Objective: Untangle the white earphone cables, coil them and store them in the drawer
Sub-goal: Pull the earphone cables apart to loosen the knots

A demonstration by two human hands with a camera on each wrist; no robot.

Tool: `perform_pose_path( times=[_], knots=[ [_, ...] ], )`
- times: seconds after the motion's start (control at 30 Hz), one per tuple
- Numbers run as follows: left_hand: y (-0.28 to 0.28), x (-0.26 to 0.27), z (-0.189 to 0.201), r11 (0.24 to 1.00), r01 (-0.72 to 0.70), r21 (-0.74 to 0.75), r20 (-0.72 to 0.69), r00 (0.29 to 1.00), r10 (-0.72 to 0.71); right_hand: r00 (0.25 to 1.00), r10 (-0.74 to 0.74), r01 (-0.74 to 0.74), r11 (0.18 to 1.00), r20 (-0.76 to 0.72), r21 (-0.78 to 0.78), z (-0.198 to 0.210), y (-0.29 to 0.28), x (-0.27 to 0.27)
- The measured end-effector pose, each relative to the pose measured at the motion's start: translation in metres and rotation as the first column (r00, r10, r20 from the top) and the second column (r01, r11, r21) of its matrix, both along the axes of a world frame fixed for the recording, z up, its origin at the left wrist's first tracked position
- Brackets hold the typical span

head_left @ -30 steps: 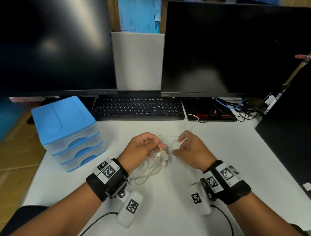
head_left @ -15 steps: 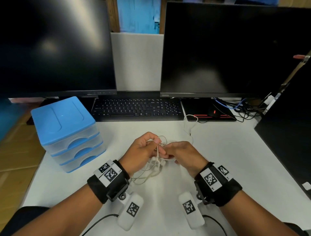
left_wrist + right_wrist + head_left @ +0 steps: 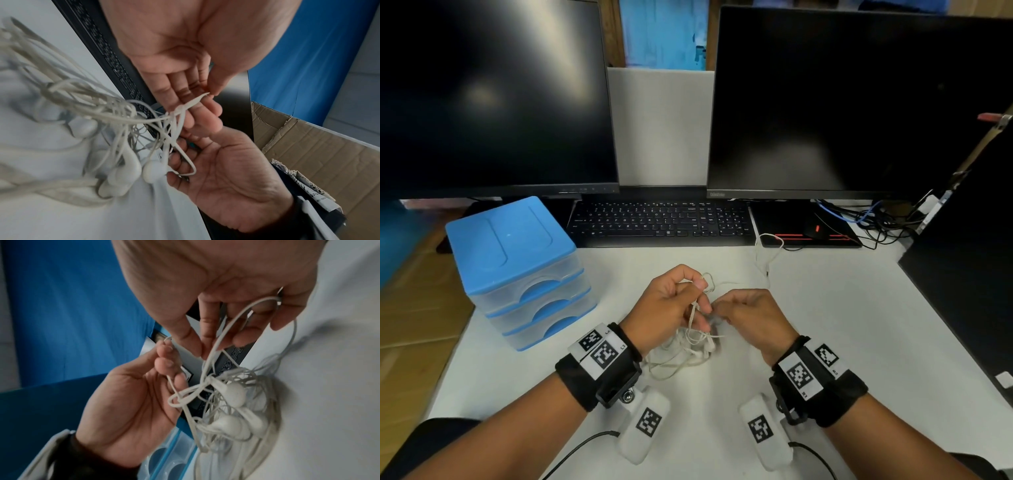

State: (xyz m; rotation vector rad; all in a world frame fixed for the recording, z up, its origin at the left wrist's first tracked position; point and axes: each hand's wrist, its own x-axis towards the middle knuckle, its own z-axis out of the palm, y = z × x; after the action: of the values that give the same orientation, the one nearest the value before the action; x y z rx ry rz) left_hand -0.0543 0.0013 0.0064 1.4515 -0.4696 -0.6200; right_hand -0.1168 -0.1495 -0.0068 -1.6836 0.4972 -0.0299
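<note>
A tangle of white earphone cables (image 3: 681, 356) with several earbuds (image 3: 234, 394) hangs between my hands, its lower loops resting on the white desk (image 3: 825, 325). My left hand (image 3: 700, 287) pinches a strand between thumb and fingers, plain in the left wrist view (image 3: 207, 95). Close beside it, my right hand (image 3: 717, 310) has its fingers curled round another strand near a knot (image 3: 207, 379). One loose cable end (image 3: 767, 253) trails back toward the keyboard. The blue drawer unit (image 3: 517, 267) stands at the left with all its drawers closed.
A black keyboard (image 3: 661, 222) and two dark monitors (image 3: 493, 102) line the back of the desk. A mouse pad (image 3: 804, 233) and a bundle of dark wires (image 3: 876, 222) lie back right. A cardboard box (image 3: 318, 146) sits off the desk.
My right hand has moved left until it meets the left hand over the tangle. The trailing cable end has been drawn nearer. The left hand has hardly moved.
</note>
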Motion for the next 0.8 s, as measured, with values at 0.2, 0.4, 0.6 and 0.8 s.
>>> perform_pose_path(
  times=[0.2,0.4,0.6,0.8],
  knots=[
    [0.002,-0.005,0.002,0.987,0.151,-0.049,-0.018,0.988,-0.152,0.998,0.005,-0.009,0.997,-0.06,-0.072,0.005,0.003,-0.003],
    [-0.001,-0.012,0.006,0.979,0.166,-0.12,-0.061,0.983,-0.174,0.999,-0.037,0.038,0.943,0.009,-0.33,0.0,0.001,-0.006],
    [0.0,0.004,0.011,0.974,-0.149,-0.169,-0.387,0.919,0.074,0.957,0.244,-0.045,0.656,0.156,-0.753,0.009,0.004,-0.012],
    [0.022,0.046,0.0,0.897,-0.439,-0.05,-0.44,0.816,0.375,0.913,0.042,-0.076,0.995,0.406,0.066,0.048,-0.003,-0.01]
  ],
)
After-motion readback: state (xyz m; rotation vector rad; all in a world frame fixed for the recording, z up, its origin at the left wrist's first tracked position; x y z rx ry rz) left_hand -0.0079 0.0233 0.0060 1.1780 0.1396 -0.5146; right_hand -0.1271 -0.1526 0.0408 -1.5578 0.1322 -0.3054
